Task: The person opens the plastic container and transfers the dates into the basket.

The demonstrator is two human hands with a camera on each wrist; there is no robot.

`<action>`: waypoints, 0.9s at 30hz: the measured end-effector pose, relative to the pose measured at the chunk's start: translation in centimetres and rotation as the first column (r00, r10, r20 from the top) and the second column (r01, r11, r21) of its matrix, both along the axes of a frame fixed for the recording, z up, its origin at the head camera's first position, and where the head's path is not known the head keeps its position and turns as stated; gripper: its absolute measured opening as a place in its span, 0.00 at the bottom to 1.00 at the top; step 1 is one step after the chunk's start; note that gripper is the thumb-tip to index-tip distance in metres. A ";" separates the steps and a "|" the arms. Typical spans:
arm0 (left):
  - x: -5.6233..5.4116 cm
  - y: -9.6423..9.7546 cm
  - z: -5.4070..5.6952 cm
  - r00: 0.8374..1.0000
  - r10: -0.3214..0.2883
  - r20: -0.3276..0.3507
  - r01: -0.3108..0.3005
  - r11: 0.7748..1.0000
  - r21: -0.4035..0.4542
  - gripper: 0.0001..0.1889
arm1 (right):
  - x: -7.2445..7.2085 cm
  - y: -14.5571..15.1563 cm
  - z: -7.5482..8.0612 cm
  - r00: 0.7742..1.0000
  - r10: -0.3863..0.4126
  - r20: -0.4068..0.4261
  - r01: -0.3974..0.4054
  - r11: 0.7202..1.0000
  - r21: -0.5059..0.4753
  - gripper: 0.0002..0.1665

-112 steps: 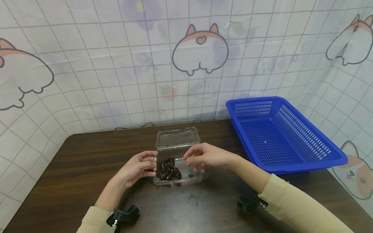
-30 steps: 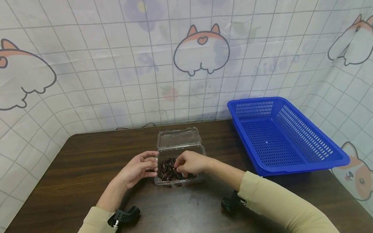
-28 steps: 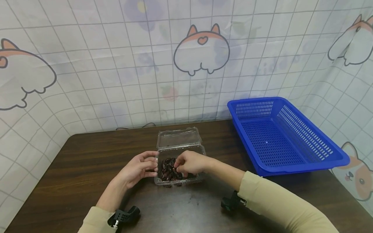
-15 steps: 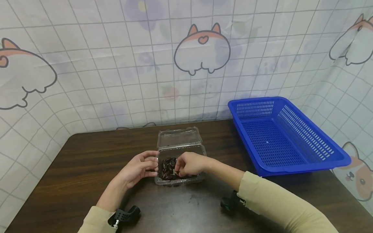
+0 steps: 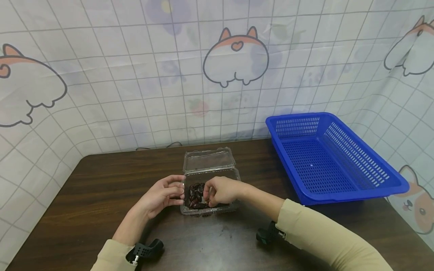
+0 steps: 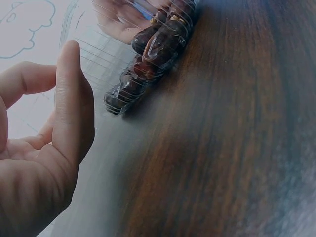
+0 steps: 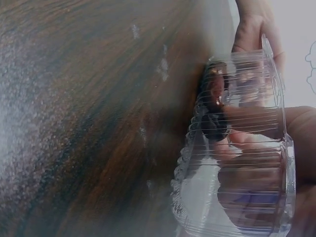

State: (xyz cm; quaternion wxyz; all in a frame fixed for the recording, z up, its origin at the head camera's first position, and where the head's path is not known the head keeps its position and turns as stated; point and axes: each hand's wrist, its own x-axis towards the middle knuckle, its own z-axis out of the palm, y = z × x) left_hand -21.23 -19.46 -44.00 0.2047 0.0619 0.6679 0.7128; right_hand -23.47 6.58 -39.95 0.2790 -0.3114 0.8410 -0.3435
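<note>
A clear plastic box (image 5: 234, 173), its hinged lid (image 5: 208, 160) folded back, stands on the dark table. Several glossy dark dates (image 5: 196, 192) lie in its left and front part. The left hand (image 5: 162, 197) touches the box's left wall with extended fingers; its thumb is straight in the left wrist view. Inside the box, the right hand (image 5: 224, 190) reaches down with bent fingers and pinches at a date (image 7: 215, 126), seen through the clear wall in the right wrist view. The hand covers part of the pile in the head view.
A blue perforated plastic basket (image 5: 291, 165) stands at the right of the wood-grain table (image 5: 112, 180). Behind the table hangs a white gridded cloth (image 5: 142, 75) with cartoon dogs. A dark cable (image 5: 174, 144) lies at the back edge.
Since 3.7 s ago the right hand has moved left and down among the dates. Over the last second it shifts dates slightly, one now lying along the front. The left hand stays at the box.
</note>
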 end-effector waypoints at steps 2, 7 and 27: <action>0.0 0.0 0.0 1.000 0.001 0.004 -0.001 1.000 -0.003 0.31 | 0.0 0.1 0.1 1.000 0.002 0.011 -0.002 1.000 -0.010 0.09; 0.0 0.0 0.0 1.000 -0.002 0.003 0.002 1.000 -0.011 0.31 | -0.2 0.3 0.4 1.000 0.001 0.008 -0.001 0.999 -0.033 0.07; 0.1 0.1 0.1 1.000 -0.003 0.001 0.003 1.000 -0.007 0.31 | 0.2 2.4 2.6 0.997 -0.073 0.003 0.072 0.973 -0.217 0.08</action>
